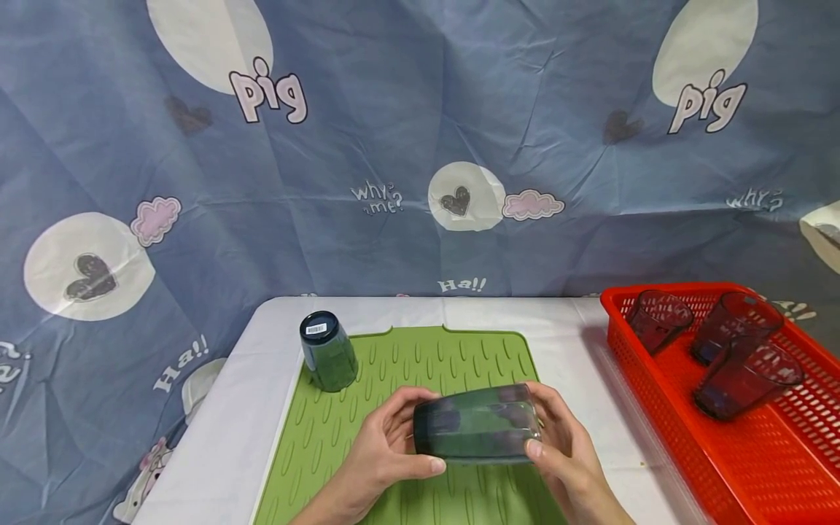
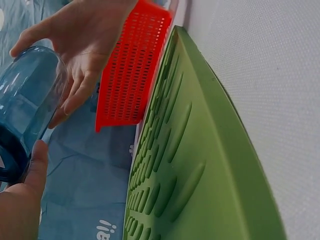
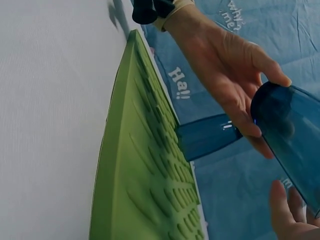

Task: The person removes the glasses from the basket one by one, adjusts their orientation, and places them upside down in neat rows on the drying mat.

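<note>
A clear blue-tinted drinking glass (image 1: 477,425) lies sideways in the air above the green ridged mat (image 1: 315,437). My left hand (image 1: 387,441) grips its darker base end, thumb in front and fingers behind. At the rim end, my right hand (image 1: 567,452) holds it between thumb and fingers. In the right wrist view the same glass (image 3: 292,132) shows its thick base against the left hand (image 3: 230,70). A second blue glass (image 1: 329,354) stands upside down on the mat's far left corner, a white label on its base.
To the right, a red plastic basket (image 1: 656,408) with perforated walls holds several tinted glasses (image 1: 738,328), some tilted. A white cloth (image 1: 564,321) covers the table under the mat. Behind hangs a blue printed curtain (image 1: 367,131).
</note>
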Available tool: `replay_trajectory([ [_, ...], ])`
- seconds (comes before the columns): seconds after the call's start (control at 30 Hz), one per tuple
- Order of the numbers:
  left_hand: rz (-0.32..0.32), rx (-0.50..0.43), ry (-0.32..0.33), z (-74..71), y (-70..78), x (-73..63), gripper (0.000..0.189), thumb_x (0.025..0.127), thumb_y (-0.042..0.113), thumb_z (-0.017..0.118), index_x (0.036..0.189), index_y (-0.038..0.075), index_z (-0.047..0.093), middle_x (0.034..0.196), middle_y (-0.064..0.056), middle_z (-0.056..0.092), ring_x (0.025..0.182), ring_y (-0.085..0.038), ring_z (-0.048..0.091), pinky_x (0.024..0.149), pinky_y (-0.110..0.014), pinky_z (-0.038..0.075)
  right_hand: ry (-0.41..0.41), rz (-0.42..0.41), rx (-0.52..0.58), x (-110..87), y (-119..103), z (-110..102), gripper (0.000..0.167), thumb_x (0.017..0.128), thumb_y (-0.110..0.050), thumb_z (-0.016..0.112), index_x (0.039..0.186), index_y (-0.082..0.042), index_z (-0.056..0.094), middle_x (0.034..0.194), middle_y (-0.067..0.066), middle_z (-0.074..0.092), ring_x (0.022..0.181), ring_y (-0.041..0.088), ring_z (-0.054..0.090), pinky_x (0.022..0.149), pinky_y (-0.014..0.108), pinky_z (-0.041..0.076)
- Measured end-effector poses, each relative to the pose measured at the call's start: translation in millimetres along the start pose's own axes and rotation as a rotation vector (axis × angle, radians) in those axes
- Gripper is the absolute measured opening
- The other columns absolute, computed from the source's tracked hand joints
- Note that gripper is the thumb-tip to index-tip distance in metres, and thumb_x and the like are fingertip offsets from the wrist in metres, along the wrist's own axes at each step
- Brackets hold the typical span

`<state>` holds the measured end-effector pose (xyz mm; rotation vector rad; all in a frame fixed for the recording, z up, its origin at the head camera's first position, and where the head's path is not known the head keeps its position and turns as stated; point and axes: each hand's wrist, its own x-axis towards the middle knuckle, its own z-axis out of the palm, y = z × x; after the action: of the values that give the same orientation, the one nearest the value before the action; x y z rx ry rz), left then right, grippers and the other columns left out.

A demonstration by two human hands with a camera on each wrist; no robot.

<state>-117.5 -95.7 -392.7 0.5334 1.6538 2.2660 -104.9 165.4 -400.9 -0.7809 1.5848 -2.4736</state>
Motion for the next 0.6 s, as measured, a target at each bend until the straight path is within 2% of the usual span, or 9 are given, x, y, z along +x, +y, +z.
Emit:
replay_trajectory([
  [0.13,-0.006,0.003,0.014,0.1,0.7,0.0,0.067,0.076,-0.006,0.077,0.135,-0.003,0.045,0.132,-0.021,0.053,0.119,-0.032,0.055,0.099,-0.041,0.049,0.035,0.018,-0.055,0.5,-0.6,-1.5,0.056,0.093,0.001,0.05,0.146,-0.002,0.031,0.14,0.015,0.047,0.123,0.025,0.051,0.097,0.039,0.05],
  [0.27,-0.013,0.002,0.028,-0.4,1.3,-0.1,0.066,0.077,-0.005,0.077,0.135,-0.002,0.046,0.133,-0.021,0.052,0.12,-0.032,0.054,0.099,-0.041,0.049,0.102,0.019,-0.201,0.9,-5.0,-0.7,0.059,0.091,-0.001,0.054,0.146,-0.003,0.033,0.14,0.015,0.047,0.126,0.024,0.049,0.099,0.032,0.047],
  [0.37,0.005,0.016,0.038,-1.0,1.7,0.4,0.066,0.076,-0.005,0.078,0.134,-0.003,0.047,0.132,-0.021,0.052,0.12,-0.032,0.054,0.099,-0.041,0.049,0.138,0.012,-0.284,1.6,-10.7,-0.9,0.058,0.091,0.001,0.053,0.146,-0.003,0.035,0.142,0.015,0.045,0.129,0.024,0.047,0.1,0.028,0.044],
  [0.6,0.037,0.043,0.067,-3.1,2.8,1.0,0.071,0.072,-0.007,0.078,0.135,-0.007,0.044,0.131,-0.022,0.053,0.119,-0.031,0.054,0.099,-0.038,0.049,0.085,-0.078,-0.277,5.4,-18.3,-8.5,0.059,0.091,0.012,0.045,0.147,0.0,0.032,0.145,0.019,0.042,0.131,0.028,0.047,0.103,0.034,0.045],
])
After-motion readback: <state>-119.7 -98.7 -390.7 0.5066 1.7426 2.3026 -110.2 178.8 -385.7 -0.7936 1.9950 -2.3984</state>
